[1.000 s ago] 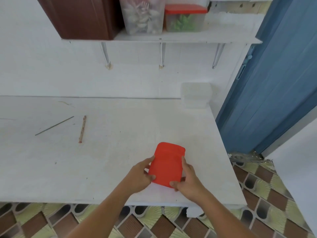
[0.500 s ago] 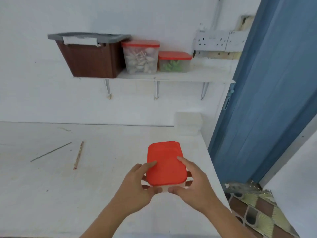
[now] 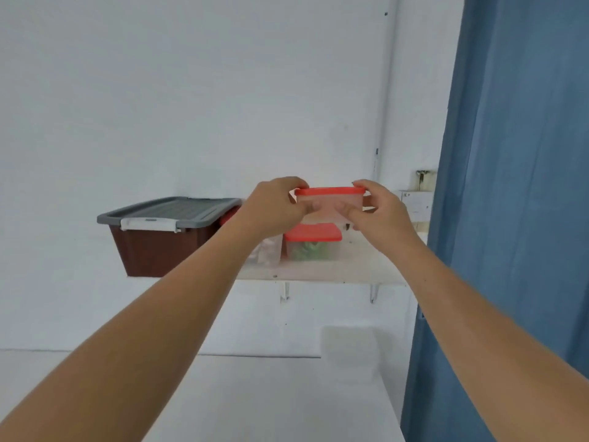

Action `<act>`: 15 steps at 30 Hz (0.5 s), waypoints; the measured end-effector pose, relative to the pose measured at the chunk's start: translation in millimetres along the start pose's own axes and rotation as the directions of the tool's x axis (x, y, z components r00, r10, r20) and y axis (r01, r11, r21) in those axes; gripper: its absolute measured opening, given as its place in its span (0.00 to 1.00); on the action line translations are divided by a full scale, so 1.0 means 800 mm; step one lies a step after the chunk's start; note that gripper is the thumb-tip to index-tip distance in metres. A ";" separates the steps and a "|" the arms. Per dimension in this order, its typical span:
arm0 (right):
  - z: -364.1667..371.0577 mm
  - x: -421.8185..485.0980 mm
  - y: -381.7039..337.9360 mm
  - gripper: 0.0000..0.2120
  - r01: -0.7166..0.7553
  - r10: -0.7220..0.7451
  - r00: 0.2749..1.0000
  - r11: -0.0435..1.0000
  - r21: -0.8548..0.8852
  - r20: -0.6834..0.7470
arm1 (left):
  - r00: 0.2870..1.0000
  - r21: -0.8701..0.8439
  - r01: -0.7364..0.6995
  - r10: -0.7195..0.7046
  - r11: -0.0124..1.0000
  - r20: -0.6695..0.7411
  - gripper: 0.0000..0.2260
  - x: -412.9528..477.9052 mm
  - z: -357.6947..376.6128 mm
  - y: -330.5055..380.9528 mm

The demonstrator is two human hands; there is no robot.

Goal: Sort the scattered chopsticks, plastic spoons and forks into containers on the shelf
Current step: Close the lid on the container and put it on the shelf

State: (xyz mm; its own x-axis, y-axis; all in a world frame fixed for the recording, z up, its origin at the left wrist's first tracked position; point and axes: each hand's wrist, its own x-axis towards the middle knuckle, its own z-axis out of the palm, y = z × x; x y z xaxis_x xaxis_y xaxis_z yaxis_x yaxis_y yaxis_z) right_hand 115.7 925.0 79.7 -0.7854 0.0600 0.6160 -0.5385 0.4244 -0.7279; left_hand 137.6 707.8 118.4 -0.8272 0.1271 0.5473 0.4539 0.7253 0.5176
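Observation:
A clear plastic container with a red lid [image 3: 330,199] hangs in the air above the white shelf [image 3: 322,271]. My left hand [image 3: 274,207] grips its left end and my right hand [image 3: 379,210] grips its right end, thumbs on the lid. Directly below it on the shelf stands a red-lidded container with green pieces inside [image 3: 314,244]. Left of that, another clear container [image 3: 269,253] is mostly hidden behind my left arm. Its contents cannot be made out.
A brown bin with a grey lid [image 3: 165,231] occupies the shelf's left end. A blue door [image 3: 516,186] stands close on the right. A wall socket [image 3: 417,202] sits behind my right hand. The white table [image 3: 271,400] lies below.
Both hands lifted the red-lidded container from the table up to shelf height. The view tilted upward, so the chopsticks on the table are out of sight.

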 end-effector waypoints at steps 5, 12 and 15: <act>0.043 0.060 0.077 0.20 -0.037 0.040 0.998 0.998 -0.052 0.052 | 0.994 0.262 0.032 -0.059 0.964 0.094 0.21 0.085 0.057 -0.046; 0.076 0.085 0.123 0.19 -0.025 0.038 0.993 0.993 -0.113 0.114 | 0.995 0.613 0.053 -0.096 0.788 0.038 0.16 0.108 0.088 -0.072; 0.090 0.086 0.134 0.20 -0.019 0.036 0.994 0.988 -0.153 0.106 | 0.998 0.785 0.048 -0.062 0.618 -0.012 0.14 0.109 0.109 -0.078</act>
State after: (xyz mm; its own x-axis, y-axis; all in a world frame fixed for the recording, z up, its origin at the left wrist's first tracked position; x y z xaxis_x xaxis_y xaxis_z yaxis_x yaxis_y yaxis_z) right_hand -18.1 909.5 22.4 -0.8320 -0.0209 0.5544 -0.4703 0.5567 -0.6848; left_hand 8.5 732.7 76.9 -0.8499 0.0739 0.5218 -0.0191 0.9852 -0.1706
